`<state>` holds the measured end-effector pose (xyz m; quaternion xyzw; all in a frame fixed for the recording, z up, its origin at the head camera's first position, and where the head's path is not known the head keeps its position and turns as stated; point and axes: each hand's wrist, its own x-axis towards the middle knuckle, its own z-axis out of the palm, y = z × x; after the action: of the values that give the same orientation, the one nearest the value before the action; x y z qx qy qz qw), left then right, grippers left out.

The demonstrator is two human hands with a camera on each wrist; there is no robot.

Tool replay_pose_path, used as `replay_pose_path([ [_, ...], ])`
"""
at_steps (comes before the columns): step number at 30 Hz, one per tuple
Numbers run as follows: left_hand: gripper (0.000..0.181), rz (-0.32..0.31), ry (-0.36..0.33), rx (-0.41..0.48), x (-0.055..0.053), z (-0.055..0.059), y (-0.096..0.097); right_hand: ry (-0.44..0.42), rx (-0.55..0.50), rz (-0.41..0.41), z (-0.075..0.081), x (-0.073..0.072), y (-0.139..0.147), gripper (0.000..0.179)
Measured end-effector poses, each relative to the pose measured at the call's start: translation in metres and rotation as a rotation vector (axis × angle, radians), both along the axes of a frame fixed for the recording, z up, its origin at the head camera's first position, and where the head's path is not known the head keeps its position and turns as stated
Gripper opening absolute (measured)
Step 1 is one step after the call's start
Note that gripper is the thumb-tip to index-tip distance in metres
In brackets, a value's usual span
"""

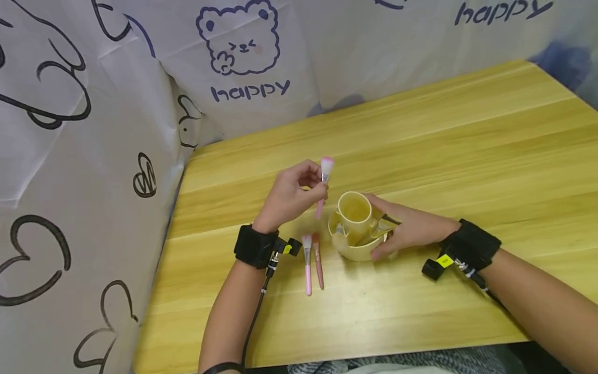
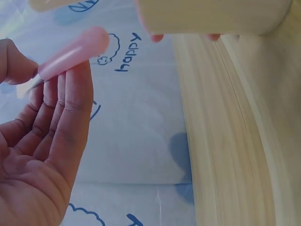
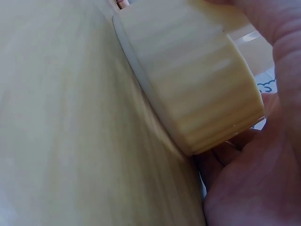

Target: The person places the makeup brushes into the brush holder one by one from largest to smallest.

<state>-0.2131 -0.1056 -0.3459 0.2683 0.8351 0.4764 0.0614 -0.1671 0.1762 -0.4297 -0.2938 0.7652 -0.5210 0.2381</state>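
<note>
In the head view my left hand (image 1: 296,193) pinches a makeup brush (image 1: 325,169) with a pink handle, its white, pink-tipped bristles pointing up. The left wrist view shows its pink handle end (image 2: 75,52) between thumb and fingers. My right hand (image 1: 411,226) grips the side of a pale yellow bowl (image 1: 357,253), thumb near and fingers on the far side. A yellow cup (image 1: 355,206) stands inside that bowl, and other items beside it are partly hidden. The right wrist view shows the bowl's ribbed wall (image 3: 197,89) close up.
Two more makeup brushes lie side by side left of the bowl: a pink one (image 1: 308,270) with pale bristles and a rose-brown one (image 1: 318,262). The wooden table (image 1: 444,150) meets a white cloth (image 1: 261,114) with drawings at its back and left.
</note>
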Motion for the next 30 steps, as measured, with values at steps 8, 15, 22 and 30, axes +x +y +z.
replay_pose_path([
  [8, 0.01, -0.023, 0.024, 0.026, 0.007, -0.001, -0.005, 0.007, -0.002, 0.007, 0.002, 0.0, -0.002, 0.109],
  [15, 0.01, -0.016, 0.042, 0.046, 0.012, -0.011, -0.01, 0.014, 0.006, -0.005, 0.002, 0.0, -0.001, 0.11],
  [22, 0.011, -0.029, 0.039, 0.044, 0.012, -0.021, -0.008, 0.001, 0.002, -0.01, -0.001, 0.0, -0.001, 0.11],
  [30, 0.012, -0.042, 0.064, 0.04, 0.014, -0.024, -0.008, -0.004, -0.004, -0.008, -0.003, -0.001, -0.004, 0.11],
])
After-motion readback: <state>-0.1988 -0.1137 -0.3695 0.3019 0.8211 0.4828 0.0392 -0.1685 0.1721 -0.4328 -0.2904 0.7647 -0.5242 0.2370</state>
